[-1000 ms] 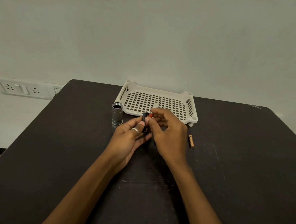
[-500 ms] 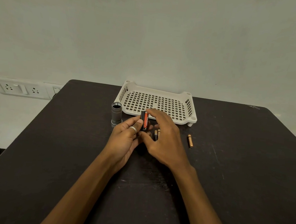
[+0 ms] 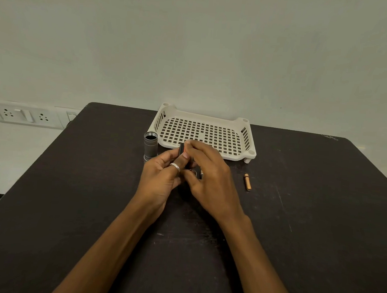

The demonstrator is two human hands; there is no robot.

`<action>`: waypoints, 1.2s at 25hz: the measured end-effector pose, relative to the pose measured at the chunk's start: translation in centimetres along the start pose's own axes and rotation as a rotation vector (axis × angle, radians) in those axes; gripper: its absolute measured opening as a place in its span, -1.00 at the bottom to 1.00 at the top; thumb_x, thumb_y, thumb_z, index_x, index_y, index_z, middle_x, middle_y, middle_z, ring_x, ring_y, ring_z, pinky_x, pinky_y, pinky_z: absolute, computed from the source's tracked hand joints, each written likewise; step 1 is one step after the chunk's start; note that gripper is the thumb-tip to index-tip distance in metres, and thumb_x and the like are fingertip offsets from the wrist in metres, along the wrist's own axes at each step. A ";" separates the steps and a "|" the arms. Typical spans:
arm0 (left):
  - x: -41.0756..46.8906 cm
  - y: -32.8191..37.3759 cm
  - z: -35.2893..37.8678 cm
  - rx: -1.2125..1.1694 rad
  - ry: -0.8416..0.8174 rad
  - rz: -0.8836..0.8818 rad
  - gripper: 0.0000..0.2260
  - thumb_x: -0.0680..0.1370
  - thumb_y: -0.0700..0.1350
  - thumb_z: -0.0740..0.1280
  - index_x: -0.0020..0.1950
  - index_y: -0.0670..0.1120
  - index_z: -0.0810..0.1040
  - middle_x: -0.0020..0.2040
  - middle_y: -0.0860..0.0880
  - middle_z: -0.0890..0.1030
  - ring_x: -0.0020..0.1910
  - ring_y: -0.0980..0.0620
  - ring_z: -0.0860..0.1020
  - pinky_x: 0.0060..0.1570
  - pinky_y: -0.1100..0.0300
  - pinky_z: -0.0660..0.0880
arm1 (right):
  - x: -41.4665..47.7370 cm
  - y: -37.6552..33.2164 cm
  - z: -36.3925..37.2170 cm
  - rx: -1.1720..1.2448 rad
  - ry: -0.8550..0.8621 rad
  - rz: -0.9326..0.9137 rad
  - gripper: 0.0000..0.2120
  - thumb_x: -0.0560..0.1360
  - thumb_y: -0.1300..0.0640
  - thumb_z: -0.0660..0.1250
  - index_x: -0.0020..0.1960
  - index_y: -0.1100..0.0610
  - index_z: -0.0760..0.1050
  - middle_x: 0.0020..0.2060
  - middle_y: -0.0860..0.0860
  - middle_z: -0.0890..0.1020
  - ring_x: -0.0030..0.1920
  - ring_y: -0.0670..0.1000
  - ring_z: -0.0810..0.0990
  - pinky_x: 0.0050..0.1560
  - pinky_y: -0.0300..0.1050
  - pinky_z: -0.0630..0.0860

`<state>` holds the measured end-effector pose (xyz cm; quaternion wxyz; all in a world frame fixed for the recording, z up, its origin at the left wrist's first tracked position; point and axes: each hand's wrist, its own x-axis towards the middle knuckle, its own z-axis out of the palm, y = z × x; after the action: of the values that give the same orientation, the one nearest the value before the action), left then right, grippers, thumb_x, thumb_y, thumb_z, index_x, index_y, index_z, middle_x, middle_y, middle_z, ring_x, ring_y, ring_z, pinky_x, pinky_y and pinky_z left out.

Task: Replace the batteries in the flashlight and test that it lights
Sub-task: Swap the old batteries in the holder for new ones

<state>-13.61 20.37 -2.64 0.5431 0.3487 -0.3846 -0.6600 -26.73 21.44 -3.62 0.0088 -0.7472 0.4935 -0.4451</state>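
Note:
The grey flashlight body (image 3: pixel 150 146) stands upright on the dark table (image 3: pixel 298 227), its threaded open end facing up, just left of my hands. My left hand (image 3: pixel 161 178), with a ring on one finger, holds a black battery holder (image 3: pixel 182 148) upright. My right hand (image 3: pixel 210 181) reaches over it, and its thumb and fingers pinch the holder's upper end, hiding most of it. A small battery (image 3: pixel 200 174) shows on the table under my right hand. A copper-coloured battery (image 3: pixel 247 182) lies alone to the right.
A white perforated plastic tray (image 3: pixel 247 141) sits at the back of the table, right behind my hands, with nothing in it. A wall socket panel (image 3: pixel 25 114) is on the wall to the left. The table's left edge runs close to the flashlight body.
My right hand's fingers have moved up over the top of the battery holder and now cover the red battery that showed before. My left hand stays where it was.

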 end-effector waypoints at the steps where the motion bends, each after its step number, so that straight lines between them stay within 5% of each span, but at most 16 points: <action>1: 0.0 0.0 0.0 0.006 -0.002 0.004 -0.76 0.60 -0.22 0.34 0.27 -0.17 0.60 0.13 -0.19 0.69 0.19 -0.13 0.64 0.11 0.04 0.61 | 0.0 0.0 -0.1 0.005 0.002 -0.007 -0.49 0.44 0.31 0.48 0.37 0.21 0.53 0.32 0.07 0.56 0.36 0.01 0.50 0.39 -0.19 0.44; 6: -0.4 0.2 0.1 0.077 -0.042 0.074 -0.76 0.60 -0.22 0.34 0.26 -0.15 0.61 0.11 -0.12 0.71 0.14 -0.10 0.66 0.12 0.01 0.60 | 0.5 -0.6 -0.8 0.240 -0.029 0.130 -0.44 0.41 0.30 0.43 0.40 0.14 0.50 0.27 0.00 0.59 0.27 -0.10 0.56 0.24 -0.10 0.57; 10: -1.0 0.1 0.5 0.263 -0.045 0.236 -0.73 0.57 -0.25 0.38 0.25 -0.04 0.61 0.12 -0.03 0.71 0.13 0.02 0.67 0.12 0.10 0.60 | 0.9 -0.8 -1.7 0.524 0.067 0.371 -0.69 0.48 0.18 0.42 0.22 0.06 0.62 0.08 -0.10 0.68 0.10 -0.10 0.66 0.09 -0.08 0.64; 15: -0.7 -0.6 -0.1 0.690 0.060 0.614 -0.64 0.52 -0.27 0.45 0.31 -0.08 0.60 0.18 0.02 0.64 0.18 0.16 0.60 0.11 0.27 0.57 | 1.4 -0.9 -2.0 0.681 0.072 0.456 -0.75 0.45 0.24 0.54 0.05 -0.03 0.66 -0.06 -0.03 0.74 -0.03 -0.01 0.72 0.06 -0.07 0.66; 21: -1.7 -1.2 0.0 1.222 0.355 0.886 -0.52 0.49 -0.15 0.47 0.40 -0.10 0.48 0.30 -0.12 0.47 0.22 -0.06 0.40 0.02 0.06 0.52 | 1.3 -0.9 -2.1 0.619 0.100 0.420 -0.68 0.44 0.32 0.53 0.09 -0.01 0.66 0.02 -0.01 0.73 0.07 -0.01 0.71 0.11 0.02 0.66; 25: -1.7 -0.6 -0.4 1.234 0.602 0.812 -0.40 0.45 -0.09 0.48 0.42 -0.21 0.35 0.37 -0.24 0.35 0.29 -0.16 0.34 0.19 0.00 0.30 | 1.2 -0.9 -1.9 0.480 0.130 0.390 -0.64 0.44 0.28 0.54 0.18 0.01 0.64 0.07 -0.08 0.71 0.12 -0.14 0.68 0.11 -0.18 0.63; 30: -0.7 -0.3 -1.7 1.139 0.582 0.432 -0.28 0.51 -0.01 0.43 0.54 -0.18 0.15 0.52 -0.17 0.27 0.51 -0.16 0.22 0.43 -0.16 0.16 | 1.4 -0.8 -1.6 0.659 0.202 0.569 -0.72 0.47 0.29 0.50 0.13 0.04 0.62 0.04 0.01 0.70 0.06 -0.04 0.71 0.07 -0.14 0.65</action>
<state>-12.18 20.90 -3.67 0.4756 0.6594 -0.5718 -0.1099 -27.08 21.50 -1.33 0.3203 -0.4917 0.5097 -0.6292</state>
